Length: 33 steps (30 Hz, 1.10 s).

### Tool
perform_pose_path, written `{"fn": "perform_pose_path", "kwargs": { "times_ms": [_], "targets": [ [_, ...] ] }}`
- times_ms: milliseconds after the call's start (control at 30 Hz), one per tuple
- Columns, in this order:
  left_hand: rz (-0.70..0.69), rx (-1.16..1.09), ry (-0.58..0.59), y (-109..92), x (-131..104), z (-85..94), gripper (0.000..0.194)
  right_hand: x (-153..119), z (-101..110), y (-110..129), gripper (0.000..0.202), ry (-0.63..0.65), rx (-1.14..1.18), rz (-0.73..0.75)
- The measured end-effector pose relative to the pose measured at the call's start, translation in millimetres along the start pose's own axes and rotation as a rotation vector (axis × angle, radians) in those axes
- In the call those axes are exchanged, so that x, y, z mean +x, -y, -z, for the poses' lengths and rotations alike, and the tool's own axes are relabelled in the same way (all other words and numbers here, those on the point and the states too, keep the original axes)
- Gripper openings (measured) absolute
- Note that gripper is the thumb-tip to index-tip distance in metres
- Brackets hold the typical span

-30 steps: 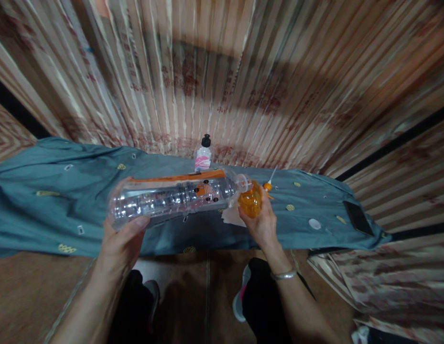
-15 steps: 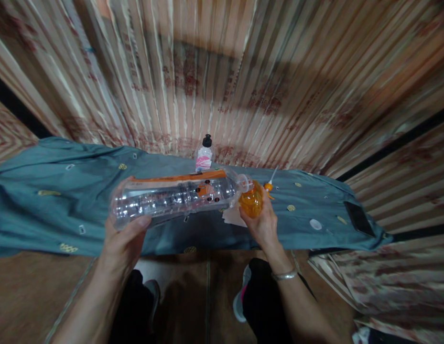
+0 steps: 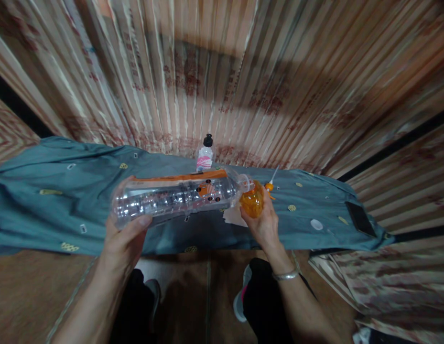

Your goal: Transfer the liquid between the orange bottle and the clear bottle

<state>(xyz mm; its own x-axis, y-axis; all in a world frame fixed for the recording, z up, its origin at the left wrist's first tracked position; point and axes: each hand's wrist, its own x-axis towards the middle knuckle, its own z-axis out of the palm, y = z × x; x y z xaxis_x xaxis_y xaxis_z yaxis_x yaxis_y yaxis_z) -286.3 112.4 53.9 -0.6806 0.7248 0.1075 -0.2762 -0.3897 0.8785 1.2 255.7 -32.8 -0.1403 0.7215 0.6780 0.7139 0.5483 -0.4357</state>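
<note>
A large clear plastic bottle (image 3: 175, 195) with an orange label strip lies nearly level in the air, its neck pointing right. My left hand (image 3: 126, 239) is wrapped round its base end, thumb along the near side. My right hand (image 3: 264, 220) grips a small rounded orange container (image 3: 252, 199), whose top meets the mouth of the big bottle; whether they are joined or liquid passes between them cannot be made out. Behind my right hand an orange spray top with a thin white tube (image 3: 269, 186) lies on the cloth.
A small clear bottle with black cap and pink label (image 3: 205, 157) stands at the back of the blue-green cloth (image 3: 89, 191). A dark phone (image 3: 359, 219) and a clear round disc (image 3: 316, 224) lie right. Pale paper (image 3: 235, 216) sits below the bottle neck. Striped curtains (image 3: 222, 71) hang behind.
</note>
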Motion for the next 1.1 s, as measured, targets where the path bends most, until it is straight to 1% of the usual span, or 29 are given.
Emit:
{"fn": "perform_pose_path", "kwargs": {
  "times_ms": [433, 600, 833, 1100],
  "targets": [
    [0.012, -0.003, -0.028, -2.7, 0.5, -6.4, 0.087, 0.9, 2.1, 0.9, 0.087, 0.019, 0.004, -0.011],
    [0.027, -0.011, -0.036, -1.8, 0.3, -7.4, 0.087, 1.2, 2.1, 0.8, 0.085, 0.009, 0.001, -0.001],
    [0.023, 0.008, -0.039, -5.9, -1.0, -8.0, 0.088, 1.1, 2.3, 1.3, 0.085, 0.005, -0.007, 0.007],
    [0.026, -0.02, -0.04, -3.0, -0.4, -6.6, 0.088, 0.2, 1.7, 0.6, 0.086, 0.007, -0.006, 0.012]
  ]
}}
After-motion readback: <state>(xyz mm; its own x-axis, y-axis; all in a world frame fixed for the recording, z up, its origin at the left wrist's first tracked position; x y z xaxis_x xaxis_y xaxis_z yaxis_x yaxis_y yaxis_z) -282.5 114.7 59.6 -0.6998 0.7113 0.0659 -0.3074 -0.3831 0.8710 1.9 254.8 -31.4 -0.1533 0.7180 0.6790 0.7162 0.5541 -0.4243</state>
